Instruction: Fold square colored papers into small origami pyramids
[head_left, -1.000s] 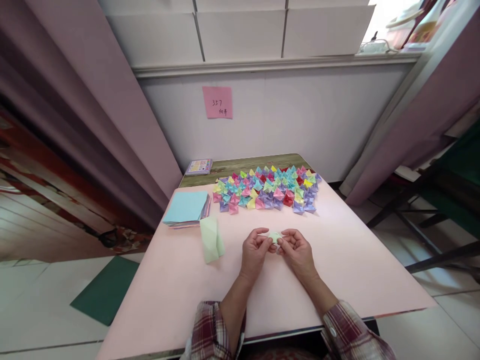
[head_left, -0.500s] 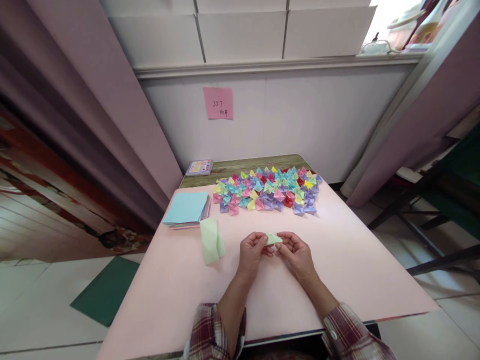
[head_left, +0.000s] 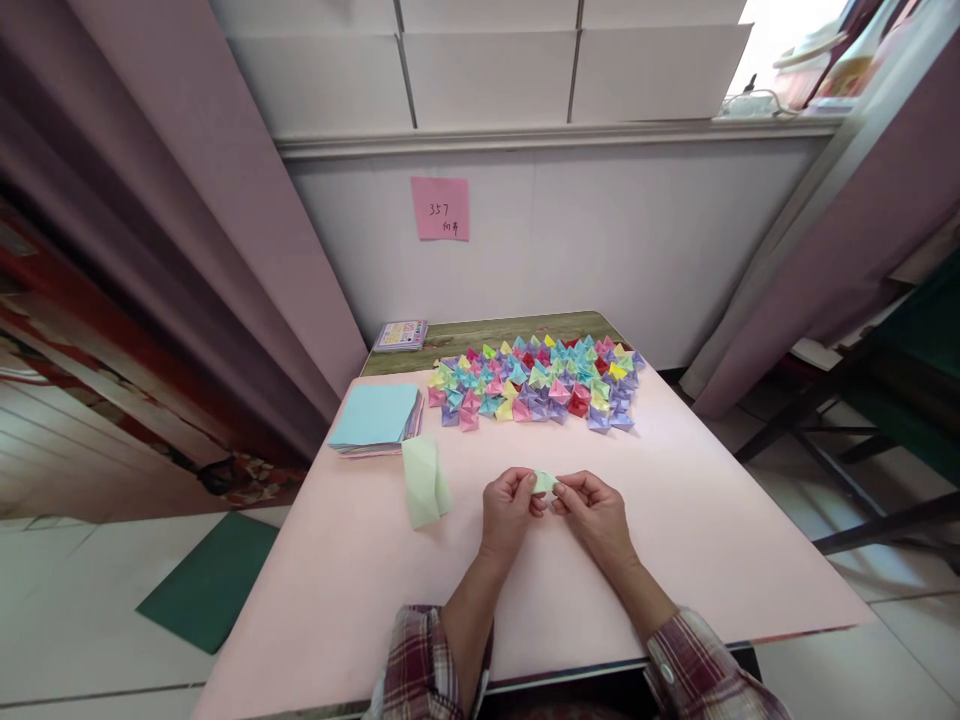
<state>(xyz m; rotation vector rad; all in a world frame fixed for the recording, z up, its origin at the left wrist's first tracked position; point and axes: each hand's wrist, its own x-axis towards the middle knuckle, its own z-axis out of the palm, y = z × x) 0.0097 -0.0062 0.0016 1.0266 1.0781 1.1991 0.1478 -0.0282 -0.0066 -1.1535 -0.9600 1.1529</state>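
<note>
My left hand (head_left: pixel 508 510) and my right hand (head_left: pixel 595 510) meet over the middle of the pink table (head_left: pixel 712 560). Both pinch a small folded piece of light green paper (head_left: pixel 544 482) between their fingertips, just above the tabletop. A loosely folded light green sheet (head_left: pixel 424 482) lies to the left of my left hand. Beyond my hands, several small folded paper pieces in many colours (head_left: pixel 536 382) lie packed together in rows.
A stack of square paper sheets, light blue on top (head_left: pixel 375 417), sits at the table's left. A small colourful packet (head_left: pixel 400 335) lies at the far left corner. A pink note (head_left: pixel 440 208) hangs on the wall. A dark green sheet (head_left: pixel 211 580) lies on the floor.
The small green piece has been worked between my fingers: its pointed tip showed half a second ago, and it is now pinched tighter. My hands stayed in place.
</note>
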